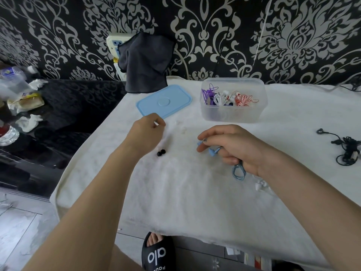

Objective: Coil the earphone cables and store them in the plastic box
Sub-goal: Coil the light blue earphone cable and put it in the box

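My right hand (232,147) grips a blue earphone cable (238,171) over the white cloth, with the earbuds sticking out by my fingers and a coiled loop hanging below my palm. My left hand (145,132) hovers near the blue lid (166,101) with its fingers curled, pinching something small and white. The clear plastic box (233,112) stands open at the back and holds purple, white and red-striped coiled earphones. A black earphone tangle (345,151) lies at the right. White earbuds (259,184) show under my right wrist.
Two small black ear tips (161,152) lie on the cloth between my hands. A dark cloth (145,63) hangs at the back by a wall socket. Clutter covers the dark surface at left. The table's front edge is near my sandalled foot (156,251).
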The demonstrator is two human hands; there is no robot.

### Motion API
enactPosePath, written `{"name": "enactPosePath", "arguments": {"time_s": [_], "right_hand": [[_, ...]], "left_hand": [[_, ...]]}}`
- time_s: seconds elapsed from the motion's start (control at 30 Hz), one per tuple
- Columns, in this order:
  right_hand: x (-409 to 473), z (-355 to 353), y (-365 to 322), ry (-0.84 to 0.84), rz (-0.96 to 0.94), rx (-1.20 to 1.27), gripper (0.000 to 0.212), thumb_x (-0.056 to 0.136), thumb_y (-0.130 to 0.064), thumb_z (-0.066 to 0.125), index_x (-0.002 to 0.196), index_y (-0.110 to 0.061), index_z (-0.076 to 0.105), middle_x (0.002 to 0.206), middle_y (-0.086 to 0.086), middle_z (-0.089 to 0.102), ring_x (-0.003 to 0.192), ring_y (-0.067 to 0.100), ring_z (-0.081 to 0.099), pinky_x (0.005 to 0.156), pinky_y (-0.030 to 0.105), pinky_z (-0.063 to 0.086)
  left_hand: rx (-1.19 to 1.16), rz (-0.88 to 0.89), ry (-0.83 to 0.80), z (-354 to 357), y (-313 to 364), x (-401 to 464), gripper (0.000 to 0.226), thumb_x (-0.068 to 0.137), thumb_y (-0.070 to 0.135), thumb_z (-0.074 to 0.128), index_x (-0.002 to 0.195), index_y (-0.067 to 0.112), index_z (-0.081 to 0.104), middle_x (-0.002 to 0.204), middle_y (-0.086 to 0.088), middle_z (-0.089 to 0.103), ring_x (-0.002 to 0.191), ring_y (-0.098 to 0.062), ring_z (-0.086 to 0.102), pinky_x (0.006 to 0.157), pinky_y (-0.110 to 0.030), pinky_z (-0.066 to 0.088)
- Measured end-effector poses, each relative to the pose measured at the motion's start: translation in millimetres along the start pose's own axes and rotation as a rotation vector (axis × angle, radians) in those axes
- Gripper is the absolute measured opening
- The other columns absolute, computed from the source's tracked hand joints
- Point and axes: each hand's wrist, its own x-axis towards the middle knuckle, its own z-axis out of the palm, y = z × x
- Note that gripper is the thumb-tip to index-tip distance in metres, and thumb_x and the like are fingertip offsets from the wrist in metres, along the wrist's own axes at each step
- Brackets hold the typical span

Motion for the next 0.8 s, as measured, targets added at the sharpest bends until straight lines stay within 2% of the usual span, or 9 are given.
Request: {"name": "enactPosePath", "arguments": {"time_s": [0.13,0.27,0.33,0.4,0.5,0.6,0.8], "right_hand": [[4,3,1,0.025,0.001,0.026,0.017,0.094,-0.003,0.056,0.107,-0.005,0.067,0.086,0.011,0.077,0.041,0.010,0.021,0.039,0.022,0.020],[5,1,0,0.031,0.005,0.024,0.023,0.095,-0.003,0.055,0.112,-0.011,0.067,0.090,0.009,0.078,0.041,0.011,0.021,0.038,0.022,0.021],[5,0,0,0.028,0.007,0.027,0.025,0.095,-0.004,0.055,0.115,-0.014,0.066,0.093,0.008,0.078,0.041,0.011,0.020,0.038,0.022,0.021],[5,0,0,0.029,0.011,0.037,0.027,0.095,-0.003,0.054,0.116,-0.014,0.066,0.093,0.008,0.078,0.041,0.011,0.020,0.038,0.022,0.021],[5,0,0,0.028,0.026,0.061,0.027,0.094,0.000,0.051,0.114,-0.011,0.067,0.094,0.008,0.078,0.039,0.010,0.019,0.038,0.022,0.020],[6,-2,1,0.022,0.037,0.066,0.029,0.093,0.002,0.050,0.114,-0.010,0.066,0.095,0.008,0.078,0.038,0.009,0.019,0.038,0.022,0.019],[9,-5,3,0.037,0.041,0.015,0.035,0.090,0.005,0.050,0.114,-0.014,0.066,0.096,0.012,0.076,0.040,0.010,0.020,0.038,0.021,0.020]], "left_hand": [[0.084,0.030,-0.052,4,-6,1,0.025,0.096,0.014,0.052,0.115,0.024,0.065,0.092,0.010,0.059,0.066,-0.010,0.056,0.056,-0.020,0.040],[0.128,0.104,-0.082,11,-8,4,0.032,0.094,0.011,0.057,0.120,0.028,0.066,0.104,0.002,0.064,0.070,-0.005,0.054,0.056,-0.018,0.041],[0.136,0.147,-0.086,16,-5,6,0.031,0.094,0.016,0.060,0.121,0.029,0.066,0.104,0.001,0.064,0.068,-0.005,0.055,0.054,-0.017,0.043],[0.142,0.186,-0.078,22,-1,9,0.028,0.095,0.021,0.063,0.122,0.028,0.065,0.104,-0.001,0.064,0.066,-0.009,0.057,0.052,-0.017,0.045],[0.189,0.221,-0.058,31,3,15,0.024,0.095,0.026,0.065,0.119,0.025,0.067,0.108,-0.002,0.061,0.071,-0.011,0.054,0.053,-0.020,0.039],[0.238,0.236,-0.042,39,5,21,0.021,0.093,0.024,0.065,0.114,0.021,0.067,0.105,0.000,0.061,0.086,-0.016,0.057,0.065,-0.024,0.040],[0.240,0.263,-0.014,43,10,25,0.011,0.089,0.014,0.064,0.100,0.018,0.066,0.102,-0.001,0.065,0.094,-0.020,0.058,0.082,-0.034,0.052]]}}
